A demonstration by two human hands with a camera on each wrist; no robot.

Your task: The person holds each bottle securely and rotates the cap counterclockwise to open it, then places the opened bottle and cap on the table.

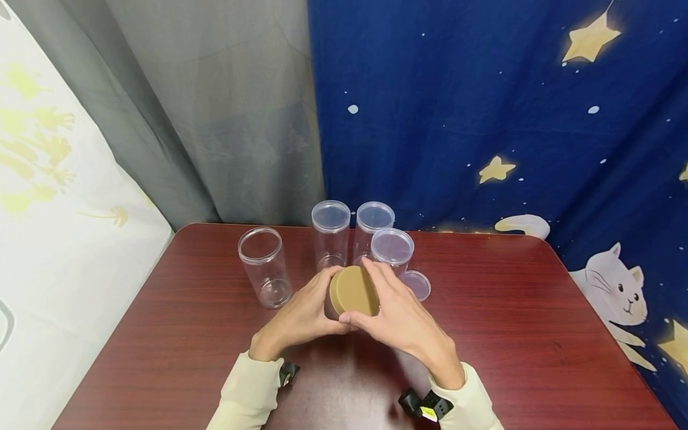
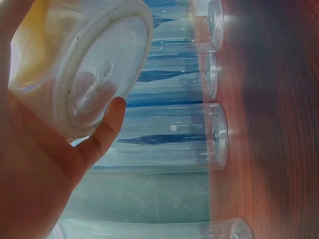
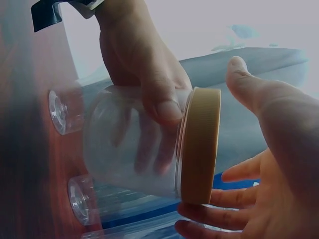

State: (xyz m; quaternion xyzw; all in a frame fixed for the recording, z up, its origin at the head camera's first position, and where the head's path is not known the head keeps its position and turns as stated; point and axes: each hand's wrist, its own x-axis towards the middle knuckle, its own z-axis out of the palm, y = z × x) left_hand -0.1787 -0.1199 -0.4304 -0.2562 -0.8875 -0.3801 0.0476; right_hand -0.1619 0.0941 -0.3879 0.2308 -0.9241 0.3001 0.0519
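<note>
Left hand (image 1: 301, 319) gripping clear cylindrical plastic jar (image 3: 132, 149), tilted above table (image 1: 510, 334); right hand (image 1: 398, 316) cupping tan screw lid (image 1: 355, 291), fingers spread. Jar appearing light, smooth, slippery; hold body firmly.

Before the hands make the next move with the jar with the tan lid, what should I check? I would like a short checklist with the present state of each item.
1. Left hand grips the clear jar by its body: ok.
2. Jar lifted off the table, tilted: ok.
3. Tan lid seated on the jar: ok; how tight, cannot tell.
4. Right hand has a grip on the lid: not ok in the right wrist view, fingers spread around the rim.
5. Loose clear lid lies flat on the table beside the hands: ok.
6. Open jar stands upright, apart from the hands: ok.
</note>
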